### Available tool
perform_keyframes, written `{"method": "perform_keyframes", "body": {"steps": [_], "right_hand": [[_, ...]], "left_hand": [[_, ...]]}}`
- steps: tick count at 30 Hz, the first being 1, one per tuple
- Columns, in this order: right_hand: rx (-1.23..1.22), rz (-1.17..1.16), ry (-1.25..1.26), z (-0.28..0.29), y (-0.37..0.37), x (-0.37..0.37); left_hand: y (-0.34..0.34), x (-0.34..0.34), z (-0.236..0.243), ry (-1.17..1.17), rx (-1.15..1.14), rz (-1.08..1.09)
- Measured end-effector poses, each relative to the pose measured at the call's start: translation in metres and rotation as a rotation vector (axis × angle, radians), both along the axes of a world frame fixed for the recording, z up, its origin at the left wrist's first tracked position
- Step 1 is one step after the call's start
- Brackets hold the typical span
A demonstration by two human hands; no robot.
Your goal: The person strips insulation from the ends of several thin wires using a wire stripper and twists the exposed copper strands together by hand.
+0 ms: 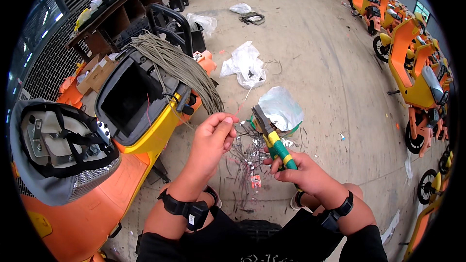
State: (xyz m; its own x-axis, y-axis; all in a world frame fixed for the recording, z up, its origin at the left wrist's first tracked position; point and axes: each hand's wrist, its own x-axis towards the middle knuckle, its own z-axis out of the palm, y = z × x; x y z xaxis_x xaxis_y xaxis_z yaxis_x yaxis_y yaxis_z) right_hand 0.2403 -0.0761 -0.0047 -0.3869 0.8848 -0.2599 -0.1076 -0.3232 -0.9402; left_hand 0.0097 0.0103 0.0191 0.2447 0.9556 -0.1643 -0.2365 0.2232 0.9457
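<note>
My left hand is closed in a pinch, thumb against forefinger. A thin pinkish-white wire rises from its fingertips. My right hand grips a pair of pliers with green and yellow handles. Their dark jaws point up and left, a short way right of my left fingertips and apart from them. Whether the jaws are parted is hard to make out. Below both hands, many cut wire scraps litter the floor. Just beyond the pliers stands a round container lined with a plastic bag.
At left stands a yellow and orange scooter with an uncovered dark storage box. A bundle of grey cables drapes over the box, and an upturned grey seat lies nearer. White plastic bags lie ahead. Parked scooters line the right.
</note>
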Motion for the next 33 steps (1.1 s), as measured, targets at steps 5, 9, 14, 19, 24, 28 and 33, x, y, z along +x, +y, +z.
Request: {"method": "perform_keyframes", "body": {"steps": [5, 9, 14, 19, 24, 28, 33], "right_hand": [[0.180, 0.062, -0.077, -0.005, -0.002, -0.002], [0.191, 0.078, -0.087, -0.003, -0.001, -0.004], [0.091, 0.081, -0.026, 0.002, -0.001, -0.007], [0.164, 0.109, -0.037, 0.000, -0.001, -0.005], [0.144, 0.100, -0.029, 0.000, -0.001, -0.008], [0.154, 0.091, -0.058, 0.005, -0.002, -0.007], [0.206, 0.080, -0.160, 0.005, -0.002, -0.009]], "left_hand": [[-0.002, 0.002, 0.003, 0.010, -0.012, -0.072], [-0.003, 0.004, 0.000, 0.022, -0.027, -0.096], [-0.002, 0.002, -0.001, -0.037, -0.021, -0.036], [-0.001, 0.000, 0.002, -0.034, -0.026, -0.033], [-0.004, 0.006, -0.003, 0.034, -0.042, -0.149], [-0.004, 0.007, -0.006, 0.070, -0.021, -0.183], [-0.006, 0.007, -0.008, 0.058, -0.041, -0.177]]}}
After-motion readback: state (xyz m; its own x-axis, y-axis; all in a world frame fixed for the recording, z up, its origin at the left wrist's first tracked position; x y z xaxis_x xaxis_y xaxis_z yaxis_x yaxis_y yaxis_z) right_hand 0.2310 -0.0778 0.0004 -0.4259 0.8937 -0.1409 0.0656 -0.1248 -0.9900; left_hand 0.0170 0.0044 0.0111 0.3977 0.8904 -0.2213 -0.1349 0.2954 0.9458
